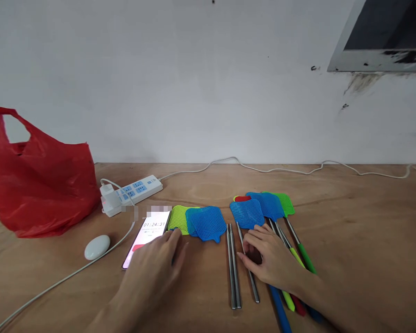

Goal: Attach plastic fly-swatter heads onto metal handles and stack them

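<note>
My left hand [157, 259] hovers low beside a phone [151, 229], its thumb apart from the fingers. Its fingertips are close to a yellow-green mesh fly swatter head [178, 218], which lies partly under blue swatter heads [211, 223]. My right hand [268, 252] is loosely curved, thumb and fingers apart, over a metal rod [253, 286]. Just above its fingers lies another blue fly swatter head [247, 213]. Under and beyond this hand are several fly swatters with coloured handles, among them a green handle [307, 258] and a blue handle [280, 310]. The hand and forearm hide parts of them.
Two metal rods [233, 273] lie side by side between my hands. A red plastic bag [45, 180] stands at the left, near a white power strip [133, 194] with a charger. A white oval object [97, 247] touches a cable. A wall rises behind the wooden table [367, 240].
</note>
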The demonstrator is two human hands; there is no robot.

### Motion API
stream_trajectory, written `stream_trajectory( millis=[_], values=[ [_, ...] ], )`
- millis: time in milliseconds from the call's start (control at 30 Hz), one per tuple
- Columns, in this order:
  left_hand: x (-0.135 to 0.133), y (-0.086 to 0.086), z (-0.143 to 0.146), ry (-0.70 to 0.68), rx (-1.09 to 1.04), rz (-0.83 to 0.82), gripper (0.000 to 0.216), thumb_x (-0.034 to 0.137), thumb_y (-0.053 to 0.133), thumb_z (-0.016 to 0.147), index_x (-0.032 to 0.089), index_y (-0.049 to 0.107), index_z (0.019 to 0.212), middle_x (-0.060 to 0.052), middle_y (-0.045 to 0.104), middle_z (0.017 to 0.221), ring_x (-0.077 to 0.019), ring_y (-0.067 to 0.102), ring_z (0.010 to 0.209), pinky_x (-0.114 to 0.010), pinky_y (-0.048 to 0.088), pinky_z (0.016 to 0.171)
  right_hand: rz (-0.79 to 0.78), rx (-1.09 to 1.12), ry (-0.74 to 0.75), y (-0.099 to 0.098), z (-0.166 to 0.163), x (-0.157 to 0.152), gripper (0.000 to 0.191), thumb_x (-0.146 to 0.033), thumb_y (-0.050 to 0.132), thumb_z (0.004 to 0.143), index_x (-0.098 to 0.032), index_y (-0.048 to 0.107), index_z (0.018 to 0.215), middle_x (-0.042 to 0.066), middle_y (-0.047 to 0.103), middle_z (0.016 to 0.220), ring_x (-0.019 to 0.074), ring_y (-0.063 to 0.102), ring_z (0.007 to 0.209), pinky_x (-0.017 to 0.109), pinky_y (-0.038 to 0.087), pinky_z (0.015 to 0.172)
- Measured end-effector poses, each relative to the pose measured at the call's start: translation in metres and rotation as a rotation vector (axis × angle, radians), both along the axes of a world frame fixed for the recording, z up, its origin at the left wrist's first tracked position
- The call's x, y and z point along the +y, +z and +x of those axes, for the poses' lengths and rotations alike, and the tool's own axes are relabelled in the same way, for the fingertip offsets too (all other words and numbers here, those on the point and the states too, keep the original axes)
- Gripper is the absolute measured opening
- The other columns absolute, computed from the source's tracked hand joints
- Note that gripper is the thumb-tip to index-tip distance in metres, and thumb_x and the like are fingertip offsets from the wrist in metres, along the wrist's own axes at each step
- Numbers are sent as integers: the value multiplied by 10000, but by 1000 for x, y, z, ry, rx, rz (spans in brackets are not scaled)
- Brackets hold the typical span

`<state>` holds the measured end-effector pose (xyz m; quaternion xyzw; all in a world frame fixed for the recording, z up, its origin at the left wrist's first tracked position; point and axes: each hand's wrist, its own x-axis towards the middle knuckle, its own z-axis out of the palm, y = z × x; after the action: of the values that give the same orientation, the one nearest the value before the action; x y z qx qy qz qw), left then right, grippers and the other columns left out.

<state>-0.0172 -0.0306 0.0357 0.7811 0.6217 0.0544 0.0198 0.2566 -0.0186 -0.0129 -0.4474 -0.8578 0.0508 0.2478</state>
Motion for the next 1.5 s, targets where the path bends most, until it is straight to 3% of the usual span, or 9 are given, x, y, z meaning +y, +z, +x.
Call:
stream_trajectory(
  millis=[133, 433, 767, 967, 1133, 1367, 1500],
  values=[
    [-1, 1, -5, 226, 163, -102, 308, 422, 412, 1004, 209, 608, 898, -89, 716, 838, -315, 689, 764, -314, 369, 558, 27, -3, -57, -4, 0, -1, 235, -225, 648, 842, -203, 480, 681, -1, 567, 699, 199, 500, 751, 368, 351, 789],
    [-2, -5, 5, 362, 181, -181, 293, 410, 462, 995, 178, 631, 942, -110, 724, 876, -324, 698, 826, -350, 445, 613, -4, -16, -145, -4, -4, -3, 283, -212, 635, 761, -201, 420, 578, 5, 563, 630, 207, 508, 732, 378, 343, 783],
    [-4, -7, 2, 393, 117, -184, 272, 398, 498, 971, 181, 645, 899, -125, 722, 905, -337, 697, 837, -357, 451, 623, 22, 4, -175, -7, -4, -4, 280, -152, 598, 695, -202, 367, 545, -2, 522, 583, 189, 487, 678, 364, 355, 744],
    [-6, -4, 1, 416, 111, -213, 268, 398, 502, 957, 191, 662, 898, -136, 721, 952, -336, 700, 835, -348, 445, 610, 46, 146, -119, -1, 4, 0, 283, -154, 593, 731, -213, 377, 558, -31, 443, 552, 156, 458, 594, 307, 334, 624],
    [-8, -3, 3, 431, 101, -219, 256, 400, 520, 937, 202, 671, 877, -130, 716, 971, -332, 692, 848, -346, 432, 618, -62, 391, -87, 2, 9, 3, 249, -188, 593, 788, -222, 439, 595, -38, 424, 571, 141, 433, 549, 286, 312, 545],
    [-11, -2, 8, 403, 70, -239, 209, 356, 552, 910, 210, 672, 821, -108, 717, 898, -316, 680, 876, -323, 394, 614, -179, 527, -36, 0, 10, 4, 244, -211, 595, 816, -216, 473, 606, -46, 429, 576, 118, 376, 518, 272, 265, 495],
    [-15, -3, 8, 401, -22, -198, 242, 357, 490, 928, 219, 611, 770, -61, 695, 814, -261, 664, 776, -289, 355, 566, -316, 695, -79, 1, 9, 6, 267, -295, 623, 840, -205, 512, 615, -47, 435, 584, 114, 398, 537, 257, 298, 499]
  ],
)
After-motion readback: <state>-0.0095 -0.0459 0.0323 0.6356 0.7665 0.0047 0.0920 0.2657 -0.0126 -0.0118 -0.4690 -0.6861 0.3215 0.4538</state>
